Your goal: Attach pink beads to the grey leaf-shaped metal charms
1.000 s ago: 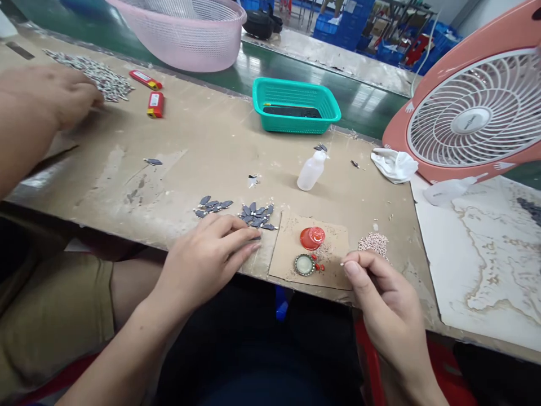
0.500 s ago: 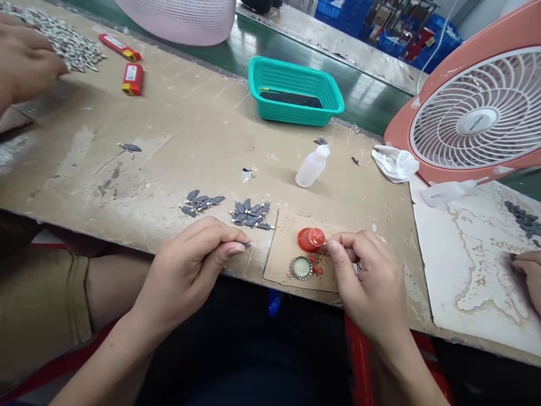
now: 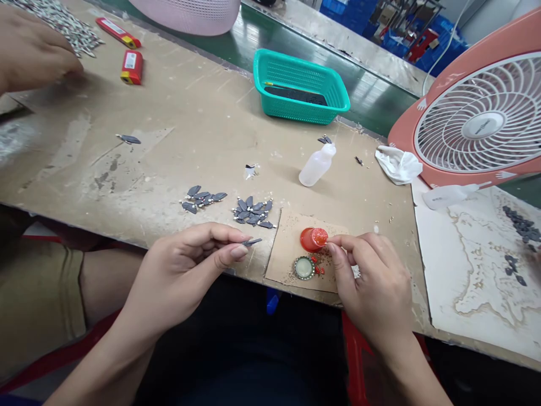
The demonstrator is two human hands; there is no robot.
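Observation:
Between thumb and forefinger, my left hand (image 3: 192, 268) pinches a small dark grey leaf-shaped piece (image 3: 252, 242). My right hand (image 3: 372, 276) is closed in a pinch against the side of a small red cup (image 3: 313, 239); what its fingertips hold is too small to make out. The cup stands on a cardboard square (image 3: 281, 248), its top covered with tiny grains. Beside it lie a bottle cap (image 3: 304, 268) and several small red bits (image 3: 319, 270). Beyond my left hand are two clusters of grey leaf-shaped pieces with pale beads, a left cluster (image 3: 203, 198) and a right cluster (image 3: 252, 212).
A white squeeze bottle (image 3: 316, 166) stands mid-table, with a green basket (image 3: 302, 107) behind it. To the right are a pink fan (image 3: 482, 124), a crumpled white cloth (image 3: 398, 164) and stained paper (image 3: 448, 282). Another person's hand (image 3: 36, 51) is at upper left, near red boxes (image 3: 132, 67).
The grey piece now sticks out farther from my left fingertips. My right fingertips remain by the red cup. A co-worker's hand at the right edge has left the stained paper.

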